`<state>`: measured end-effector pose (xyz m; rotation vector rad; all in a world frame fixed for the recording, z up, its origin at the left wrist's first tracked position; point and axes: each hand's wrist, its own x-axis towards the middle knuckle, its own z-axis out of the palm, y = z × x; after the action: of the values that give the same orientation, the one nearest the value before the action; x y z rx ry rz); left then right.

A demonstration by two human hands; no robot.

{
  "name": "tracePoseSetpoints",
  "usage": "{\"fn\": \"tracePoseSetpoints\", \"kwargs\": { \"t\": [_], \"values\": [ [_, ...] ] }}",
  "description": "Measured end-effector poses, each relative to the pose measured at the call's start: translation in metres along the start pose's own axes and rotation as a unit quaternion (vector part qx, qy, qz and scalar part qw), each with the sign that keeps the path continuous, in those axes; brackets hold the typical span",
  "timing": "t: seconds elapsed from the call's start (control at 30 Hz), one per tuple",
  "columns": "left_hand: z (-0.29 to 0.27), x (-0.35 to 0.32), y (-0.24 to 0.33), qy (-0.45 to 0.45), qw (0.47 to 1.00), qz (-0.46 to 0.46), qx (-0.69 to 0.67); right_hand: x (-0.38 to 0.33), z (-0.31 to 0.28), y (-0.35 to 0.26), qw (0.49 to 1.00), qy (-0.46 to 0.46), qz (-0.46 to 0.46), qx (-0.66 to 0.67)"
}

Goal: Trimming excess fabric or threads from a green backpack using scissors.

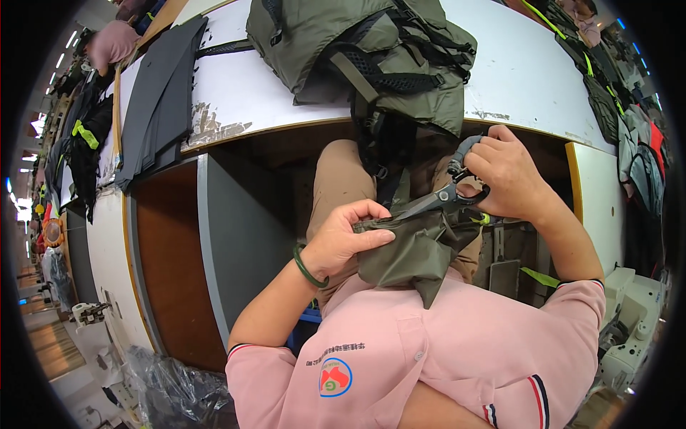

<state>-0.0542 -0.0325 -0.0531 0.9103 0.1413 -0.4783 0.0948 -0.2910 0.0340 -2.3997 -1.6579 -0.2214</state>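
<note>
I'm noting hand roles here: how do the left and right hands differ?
The left hand pinches the olive cloth; the right hand grips the scissors. The left wrist wears a green bangle; the right wrist shows none. The right hand is higher in the picture than the left. Both are gloveless.

Bag blocks straight ahead; room over table to its right. Table edge near my right hand. Scissors, green cloth block gap to my left hand. Grey panel limits left.
</note>
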Motion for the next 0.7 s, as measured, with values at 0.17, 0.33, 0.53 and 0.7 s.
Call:
{"fn": "tracePoseSetpoints", "kwargs": {
  "t": [0.17,0.33,0.53,0.7],
  "values": [
    [0.0049,-0.0011,0.0016,-0.004,0.999,-0.009,-0.036,0.0032,-0.0052,0.0011,0.999,-0.009,-0.023,-0.042],
    [0.0030,-0.0014,0.0000,0.001,0.999,-0.012,-0.029,0.0079,-0.0073,0.0000,0.993,-0.015,-0.046,-0.103],
    [0.0028,-0.0031,-0.0028,-0.001,0.999,-0.021,-0.046,0.0051,-0.0072,0.0035,0.986,-0.011,-0.055,-0.156],
    [0.0043,-0.0033,-0.0021,-0.001,0.999,-0.017,-0.040,0.0044,-0.0041,0.0023,0.992,-0.004,-0.057,-0.115]
  ]
}}
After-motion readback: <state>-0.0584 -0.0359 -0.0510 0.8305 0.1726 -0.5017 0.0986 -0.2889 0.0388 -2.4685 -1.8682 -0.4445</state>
